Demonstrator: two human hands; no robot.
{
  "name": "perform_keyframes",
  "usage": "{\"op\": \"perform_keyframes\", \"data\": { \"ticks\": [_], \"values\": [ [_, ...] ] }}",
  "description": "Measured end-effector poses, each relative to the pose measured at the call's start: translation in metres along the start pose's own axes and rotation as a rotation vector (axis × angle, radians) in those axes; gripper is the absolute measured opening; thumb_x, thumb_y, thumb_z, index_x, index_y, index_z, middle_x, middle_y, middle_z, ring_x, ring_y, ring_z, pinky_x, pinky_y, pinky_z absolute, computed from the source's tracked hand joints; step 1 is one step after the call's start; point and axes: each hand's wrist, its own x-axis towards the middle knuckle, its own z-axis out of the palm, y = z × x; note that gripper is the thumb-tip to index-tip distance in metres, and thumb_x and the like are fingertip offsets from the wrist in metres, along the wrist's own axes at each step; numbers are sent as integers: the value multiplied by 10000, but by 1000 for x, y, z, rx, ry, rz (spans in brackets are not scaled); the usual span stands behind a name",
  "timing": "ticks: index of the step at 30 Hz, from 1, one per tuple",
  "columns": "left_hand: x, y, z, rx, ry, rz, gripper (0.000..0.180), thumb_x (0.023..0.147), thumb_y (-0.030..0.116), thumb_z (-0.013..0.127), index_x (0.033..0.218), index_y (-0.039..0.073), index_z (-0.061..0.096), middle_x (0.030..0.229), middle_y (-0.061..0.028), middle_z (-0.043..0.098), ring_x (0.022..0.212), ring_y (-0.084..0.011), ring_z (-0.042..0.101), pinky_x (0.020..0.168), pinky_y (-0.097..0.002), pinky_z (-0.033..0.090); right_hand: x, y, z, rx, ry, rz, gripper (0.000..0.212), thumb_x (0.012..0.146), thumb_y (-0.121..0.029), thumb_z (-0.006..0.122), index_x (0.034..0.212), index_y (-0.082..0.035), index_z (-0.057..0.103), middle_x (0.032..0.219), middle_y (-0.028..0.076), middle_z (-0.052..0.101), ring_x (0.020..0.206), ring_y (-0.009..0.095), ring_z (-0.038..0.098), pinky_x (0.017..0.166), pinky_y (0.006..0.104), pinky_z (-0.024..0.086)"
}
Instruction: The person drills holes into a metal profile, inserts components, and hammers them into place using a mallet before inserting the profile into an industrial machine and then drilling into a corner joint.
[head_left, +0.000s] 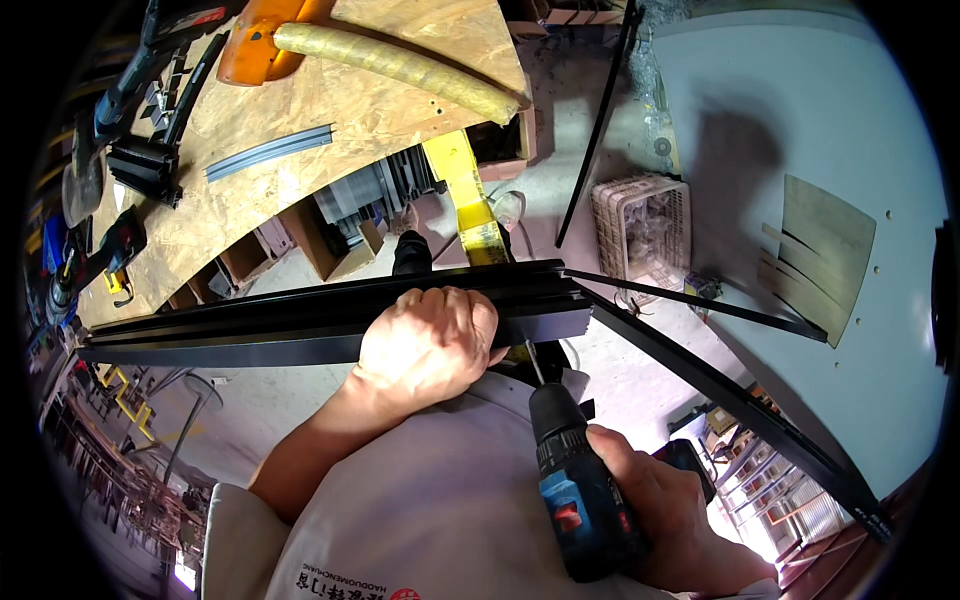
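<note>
A long black metal profile lies across in front of my body, its right end by the middle of the view. My left hand is closed over it near that end, knuckles up. In my right hand is a blue and black cordless drill, held by its grip. The thin drill bit points up at the profile's near side; whether its tip touches is hard to tell. Other black bars run from beside the profile's right end toward the lower right.
A wooden workbench ahead bears a mallet with an orange head, a grey strip and power tools. A yellow post stands by its edge. Beyond it sits a white plastic crate; a pale board is at right.
</note>
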Motion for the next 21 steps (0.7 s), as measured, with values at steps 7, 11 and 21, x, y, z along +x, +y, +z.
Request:
{"op": "perform_keyframes", "data": {
  "ticks": [7, 11, 21],
  "values": [
    [1, 0, -2, -24, -37, -25, 525, 819, 469, 764, 942, -23, 632, 769, -97, 606, 629, -207, 598, 570, -340, 500, -2, -5, 3, -47, 91, -13, 687, 848, -96, 790, 1477, -71, 512, 897, 162, 702, 768, 340, 730, 677, 418, 576],
    [1, 0, -1, -9, -1, 0, 525, 811, 468, 773, 939, -21, 631, 772, -98, 606, 636, -204, 602, 567, -341, 501, 0, -1, -3, -51, 2, -21, 791, 792, -101, 854, 1480, -20, 471, 916, 182, 723, 777, 329, 758, 666, 386, 588],
    [1, 0, -2, -20, -29, -9, 540, 800, 478, 780, 966, -13, 628, 771, -93, 594, 656, -211, 613, 585, -336, 503, -1, 3, -8, -107, -46, -38, 804, 785, -115, 860, 1478, 2, 470, 894, 189, 713, 749, 343, 747, 642, 405, 584]
  ]
}}
